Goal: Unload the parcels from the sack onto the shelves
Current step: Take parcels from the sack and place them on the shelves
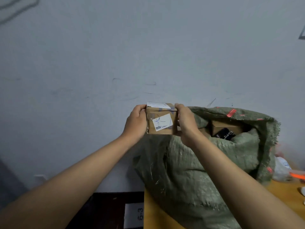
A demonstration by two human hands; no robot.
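A small brown cardboard parcel (160,119) with white labels is held up in front of the pale wall, just left of the sack's mouth. My left hand (136,122) grips its left side and my right hand (185,121) grips its right side, thumbs on top. The green woven sack (189,162) stands open on a wooden table (152,214). Inside the sack lie another brown box (226,125) and a black packet (225,133).
A white plastic-wrapped packet (281,169) and an orange item (297,176) lie on the table to the right of the sack. Below the table's left edge is a dark surface with a white label reading 6-3 (134,214). The wall stands close behind.
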